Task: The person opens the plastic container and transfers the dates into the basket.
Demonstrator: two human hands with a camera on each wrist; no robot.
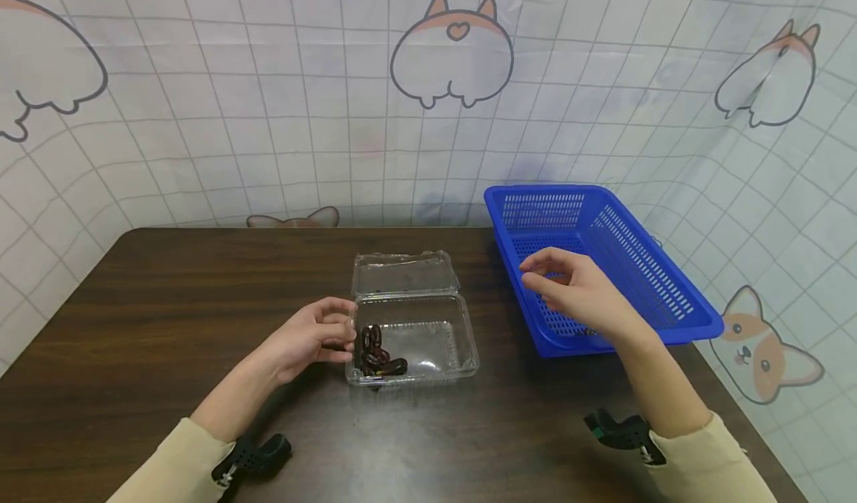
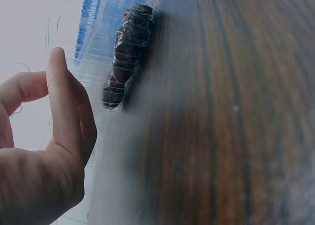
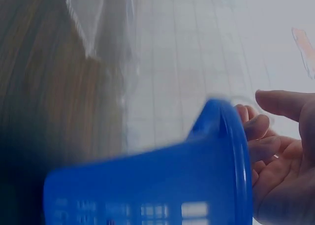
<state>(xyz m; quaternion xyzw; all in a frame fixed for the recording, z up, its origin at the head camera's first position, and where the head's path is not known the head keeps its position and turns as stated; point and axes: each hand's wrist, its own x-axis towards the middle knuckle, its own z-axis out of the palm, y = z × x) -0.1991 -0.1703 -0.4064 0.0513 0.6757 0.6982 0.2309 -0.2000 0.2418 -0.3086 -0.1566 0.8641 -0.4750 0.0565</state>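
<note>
The left grip (image 1: 311, 337), fingers relaxed, stands at the side wall of the clear container (image 1: 428, 348), apparently to steady it; dark oblong pieces (image 1: 377, 355) lie inside, just beyond that grip. The right grip (image 1: 577, 289), loosely curled, visibly empty, hangs over the blue basket (image 1: 636, 261).

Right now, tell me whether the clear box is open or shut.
Open: the clear box has its lid folded back behind it.
</note>
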